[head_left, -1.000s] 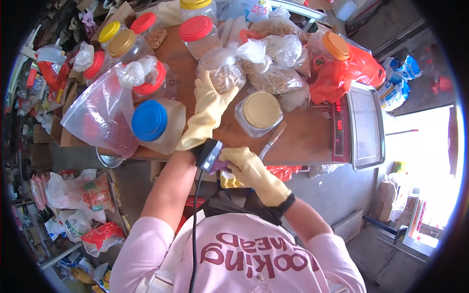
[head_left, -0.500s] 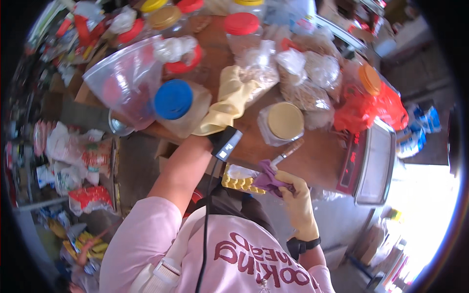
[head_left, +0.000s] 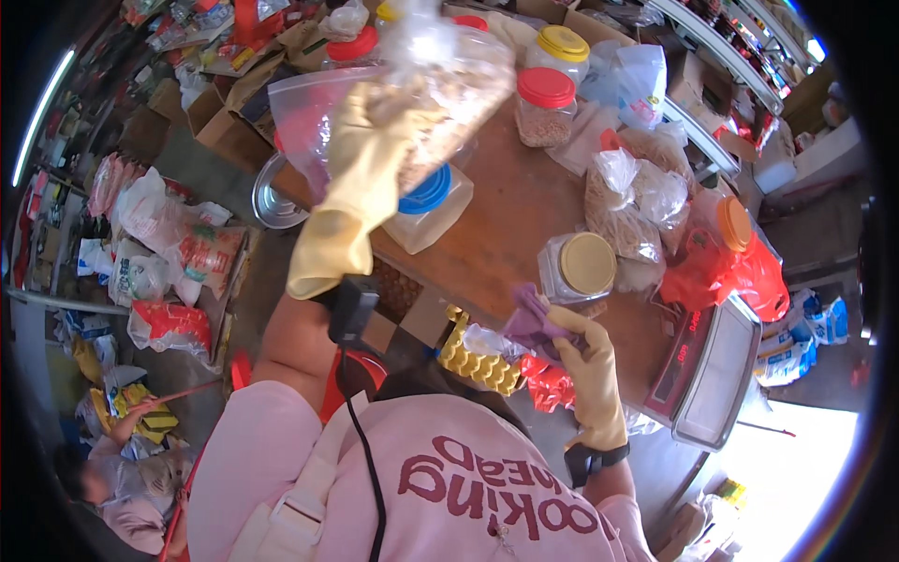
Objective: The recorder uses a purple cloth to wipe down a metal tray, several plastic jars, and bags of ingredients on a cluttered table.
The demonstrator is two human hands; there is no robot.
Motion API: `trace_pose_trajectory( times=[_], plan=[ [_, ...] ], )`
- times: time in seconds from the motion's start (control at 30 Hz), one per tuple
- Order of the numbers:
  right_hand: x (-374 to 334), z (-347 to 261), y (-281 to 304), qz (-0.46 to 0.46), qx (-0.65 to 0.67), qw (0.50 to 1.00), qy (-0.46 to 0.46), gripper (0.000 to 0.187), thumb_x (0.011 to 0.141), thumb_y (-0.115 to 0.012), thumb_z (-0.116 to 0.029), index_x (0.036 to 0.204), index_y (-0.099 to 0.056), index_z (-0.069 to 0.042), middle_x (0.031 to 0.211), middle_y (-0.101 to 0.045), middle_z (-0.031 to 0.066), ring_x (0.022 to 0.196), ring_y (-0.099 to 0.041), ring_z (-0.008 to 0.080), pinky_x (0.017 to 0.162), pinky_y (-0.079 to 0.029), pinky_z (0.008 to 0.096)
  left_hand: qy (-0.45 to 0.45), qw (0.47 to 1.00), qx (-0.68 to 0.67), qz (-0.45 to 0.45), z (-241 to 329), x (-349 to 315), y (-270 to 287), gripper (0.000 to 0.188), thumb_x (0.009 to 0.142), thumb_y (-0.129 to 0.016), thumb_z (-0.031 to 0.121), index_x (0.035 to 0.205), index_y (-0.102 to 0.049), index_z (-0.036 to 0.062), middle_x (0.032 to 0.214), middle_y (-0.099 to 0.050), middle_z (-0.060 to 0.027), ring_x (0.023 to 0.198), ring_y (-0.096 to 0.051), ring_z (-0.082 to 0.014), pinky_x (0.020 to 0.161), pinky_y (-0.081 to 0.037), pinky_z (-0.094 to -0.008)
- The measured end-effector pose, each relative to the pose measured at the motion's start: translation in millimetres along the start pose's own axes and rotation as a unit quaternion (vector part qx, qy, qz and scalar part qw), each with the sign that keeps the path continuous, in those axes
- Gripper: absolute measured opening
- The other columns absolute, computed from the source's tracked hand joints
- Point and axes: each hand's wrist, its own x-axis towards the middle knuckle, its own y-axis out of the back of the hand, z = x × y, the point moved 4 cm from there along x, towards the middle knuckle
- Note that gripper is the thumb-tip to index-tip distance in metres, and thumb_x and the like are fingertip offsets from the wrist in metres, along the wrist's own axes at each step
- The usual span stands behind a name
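My left hand, in a pale yellow rubber glove, is closed on a clear plastic bag of small tan dried pieces whose kind I cannot make out. The bag is lifted at the far left of the wooden table, above a jar with a blue lid that it partly hides. My right hand, gloved likewise, pinches a crumpled purple cloth at the table's near edge. Just beyond that cloth stands a clear jar with a beige lid.
Filled plastic bags, a red bag and a scale line the table's right side. A jar with a red lid stands toward the back. Below the near edge is a yellow tray. Another person is at lower left.
My left hand has raised the bag off the table and carried it left, over the blue-lidded jar. My right hand still holds the purple cloth, and the view has shifted.
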Motion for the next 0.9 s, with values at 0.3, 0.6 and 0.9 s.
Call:
trace_pose_trajectory(
  times=[0.3, 0.6, 0.9],
  plan=[
    [120, -50, -68, 0.097, -0.260, 0.898, 0.342, 0.031, 0.092, -0.068, 0.002, 0.123, -0.070, -0.004, 0.116, -0.073, 0.0170, 0.104, -0.070, 0.0369, 0.089, -0.056, 0.0393, -0.201, 0.950, 0.237, 0.041, -64, 45, 58, 0.061, 0.083, -0.089, 0.012, 0.136, -0.059, 0.0038, 0.125, -0.065, -0.0098, 0.112, -0.065, -0.0189, 0.097, -0.055, -0.0351],
    [262, 52, -119, 0.029, -0.591, 0.765, 0.254, 0.031, 0.092, -0.069, -0.012, 0.123, -0.069, -0.012, 0.115, -0.073, 0.0119, 0.097, -0.071, 0.0378, 0.087, -0.060, 0.0480, -0.310, 0.910, 0.265, -0.072, -58, 35, 63, 0.080, 0.079, -0.089, 0.013, 0.147, -0.050, 0.0004, 0.155, -0.042, -0.0240, 0.139, -0.051, -0.0383, 0.113, -0.047, -0.0460],
    [393, 2, -105, 0.065, -0.491, 0.853, 0.162, 0.030, 0.093, -0.068, -0.014, 0.122, -0.072, -0.012, 0.115, -0.074, 0.0178, 0.104, -0.073, 0.0384, 0.085, -0.062, 0.0493, -0.344, 0.867, 0.333, -0.137, -67, 41, 75, 0.109, 0.069, -0.097, 0.009, 0.158, -0.036, 0.0054, 0.164, -0.031, -0.0285, 0.147, -0.040, -0.0474, 0.117, -0.042, -0.0519]
  ],
)
